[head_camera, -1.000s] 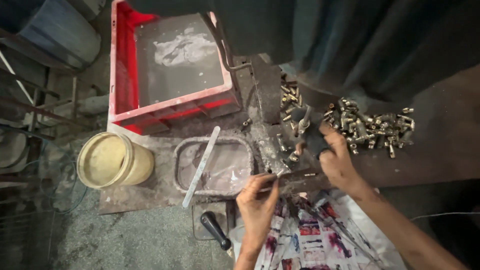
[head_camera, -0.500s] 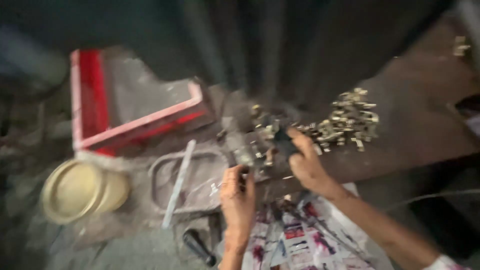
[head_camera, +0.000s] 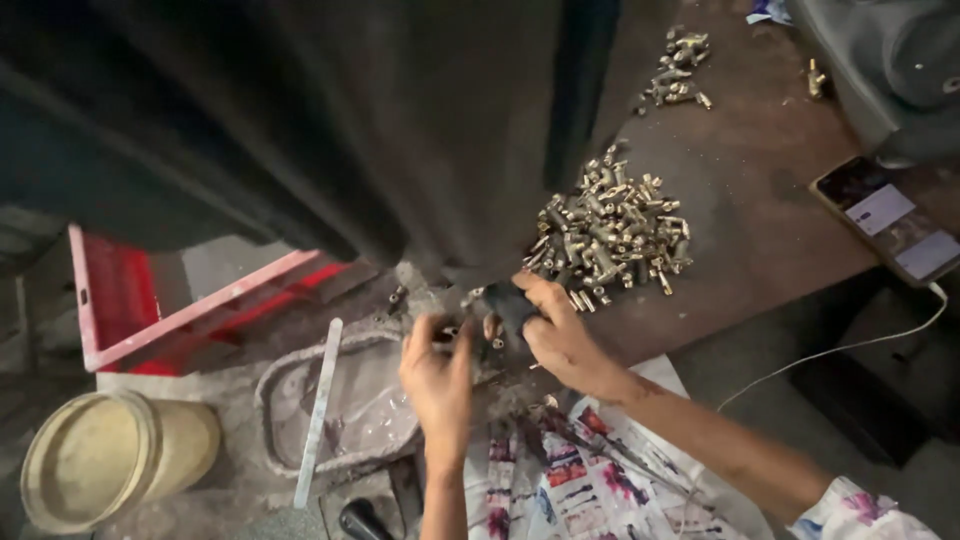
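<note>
My bench (head_camera: 760, 230) is dark, grimy brown, dimly lit. A black machine body (head_camera: 330, 120) looms over it. Left of me sit a red tray (head_camera: 110, 300) and a cream bucket (head_camera: 100, 460); printed newspaper (head_camera: 600, 490) lies below.

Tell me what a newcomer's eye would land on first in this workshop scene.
The pile of small brass fittings on the brown bench, right of centre, catches the eye first. Just below it, the left hand and right hand meet at a dark block under a big black machine. At far left sits a red tray, with a yellow tub below it.
</note>
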